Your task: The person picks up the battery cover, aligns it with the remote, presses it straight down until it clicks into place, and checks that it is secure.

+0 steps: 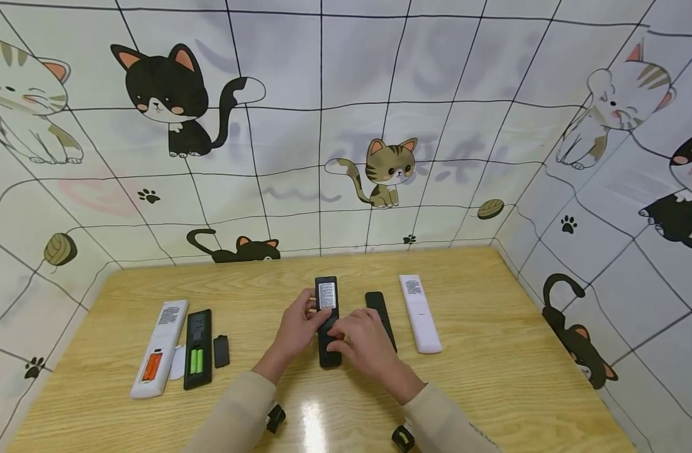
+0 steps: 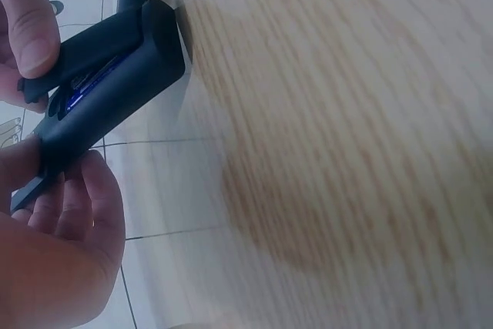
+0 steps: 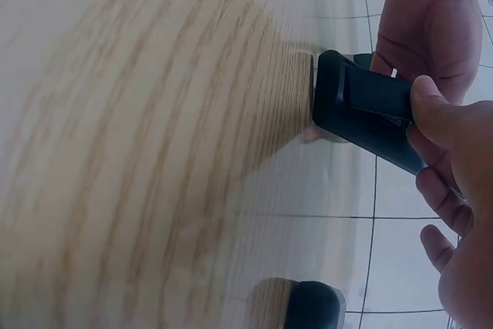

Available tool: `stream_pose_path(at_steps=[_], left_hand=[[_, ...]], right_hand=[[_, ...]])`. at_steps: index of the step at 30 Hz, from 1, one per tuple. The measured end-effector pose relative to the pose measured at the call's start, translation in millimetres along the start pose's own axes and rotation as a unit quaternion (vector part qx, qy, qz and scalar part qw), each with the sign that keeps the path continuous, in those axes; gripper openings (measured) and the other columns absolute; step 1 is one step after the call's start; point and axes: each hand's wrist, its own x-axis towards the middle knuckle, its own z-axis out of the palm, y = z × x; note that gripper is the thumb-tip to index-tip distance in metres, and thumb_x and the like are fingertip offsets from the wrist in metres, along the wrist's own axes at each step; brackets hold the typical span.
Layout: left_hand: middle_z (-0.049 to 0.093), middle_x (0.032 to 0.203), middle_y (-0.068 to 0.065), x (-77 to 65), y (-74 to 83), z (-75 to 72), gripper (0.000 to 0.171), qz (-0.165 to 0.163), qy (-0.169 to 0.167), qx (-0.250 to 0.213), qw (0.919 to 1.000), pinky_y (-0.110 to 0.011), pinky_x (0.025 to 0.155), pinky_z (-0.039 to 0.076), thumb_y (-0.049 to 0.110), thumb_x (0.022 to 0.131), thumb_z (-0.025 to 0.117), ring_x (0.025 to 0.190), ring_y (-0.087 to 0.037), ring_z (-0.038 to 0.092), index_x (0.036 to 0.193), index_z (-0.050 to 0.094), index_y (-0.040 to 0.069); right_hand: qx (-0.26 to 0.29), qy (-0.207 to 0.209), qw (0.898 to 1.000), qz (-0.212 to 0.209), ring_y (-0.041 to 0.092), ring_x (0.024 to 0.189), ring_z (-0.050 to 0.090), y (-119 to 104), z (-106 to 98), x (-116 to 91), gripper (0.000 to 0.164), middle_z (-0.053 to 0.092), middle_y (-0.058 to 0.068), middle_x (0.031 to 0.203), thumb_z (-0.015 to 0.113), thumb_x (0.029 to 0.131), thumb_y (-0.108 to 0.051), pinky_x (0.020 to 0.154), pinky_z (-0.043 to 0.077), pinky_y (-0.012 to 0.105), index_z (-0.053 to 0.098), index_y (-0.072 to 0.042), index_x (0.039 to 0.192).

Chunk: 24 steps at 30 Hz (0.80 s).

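Note:
A black remote control (image 1: 330, 360), back side up with a printed label at its far end, is held over the middle of the table. My left hand (image 1: 297, 324) grips it from the left, thumb across its back. From the right, my right hand (image 1: 364, 343) pinches the free end of its battery cover (image 2: 92, 48). That cover stands tilted, raised at the pinched end and meeting the remote at the near end. Under it a blue battery (image 2: 91, 86) shows in the left wrist view; the rest of the compartment is hidden.
On the left lie a white remote (image 1: 167, 330) with orange batteries, a black remote (image 1: 199, 340) with green batteries, a loose black cover (image 1: 221, 351) and a white cover (image 1: 178, 363). Another black remote (image 1: 375, 302) and a white remote (image 1: 419, 314) lie right of my hands. Cat-print walls surround the table.

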Motion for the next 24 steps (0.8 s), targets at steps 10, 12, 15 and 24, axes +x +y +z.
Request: stream_pose_path(at_steps=[10, 12, 15, 24], left_hand=[[0.073, 0.101, -0.011, -0.6, -0.8, 1.4, 0.029, 0.010, 0.001, 0.012, 0.9999, -0.025, 0.068, 0.051, 0.015, 0.095, 0.064, 0.078, -0.018, 0.066, 0.122, 0.056, 0.013], [0.073, 0.102, -0.011, -1.2, -0.8, 1.3, 0.029, 0.011, 0.001, 0.018, 0.9998, -0.025, 0.068, 0.051, 0.015, 0.095, 0.063, 0.078, -0.016, 0.065, 0.122, 0.055, 0.013], [0.073, 0.103, -0.010, -1.4, -1.4, 1.0, 0.028, 0.008, 0.003, 0.020, 0.9998, -0.026, 0.069, 0.051, 0.016, 0.095, 0.063, 0.079, -0.016, 0.066, 0.122, 0.055, 0.014], [0.073, 0.102, -0.013, -2.4, -1.9, -0.3, 0.029, 0.012, 0.006, 0.015, 0.9998, -0.025, 0.065, 0.050, 0.014, 0.095, 0.064, 0.079, -0.018, 0.068, 0.122, 0.055, 0.013]], right_hand=[[-0.019, 0.004, 1.000, -0.010, 0.008, 0.087, 0.059, -0.5, 1.1, -0.1, 0.018, 0.071, -0.015, 0.082, 0.077, 0.077, -0.039, 0.095, 0.041, 0.039, 0.072, -0.026, 0.087], [-0.028, 0.006, 1.000, -0.011, 0.009, 0.088, 0.060, -0.4, 1.4, -0.2, 0.018, 0.071, -0.015, 0.082, 0.077, 0.078, -0.040, 0.095, 0.041, 0.040, 0.071, -0.026, 0.087], [-0.040, 0.009, 0.999, -0.011, 0.009, 0.090, 0.060, -0.1, 2.2, 0.1, 0.018, 0.071, -0.015, 0.084, 0.077, 0.078, -0.041, 0.096, 0.041, 0.040, 0.071, -0.026, 0.087], [-0.035, 0.018, 0.999, -0.004, 0.008, 0.088, 0.058, 1.1, 5.9, 1.4, 0.022, 0.069, -0.015, 0.081, 0.080, 0.075, -0.041, 0.091, 0.042, 0.036, 0.069, -0.025, 0.085]])
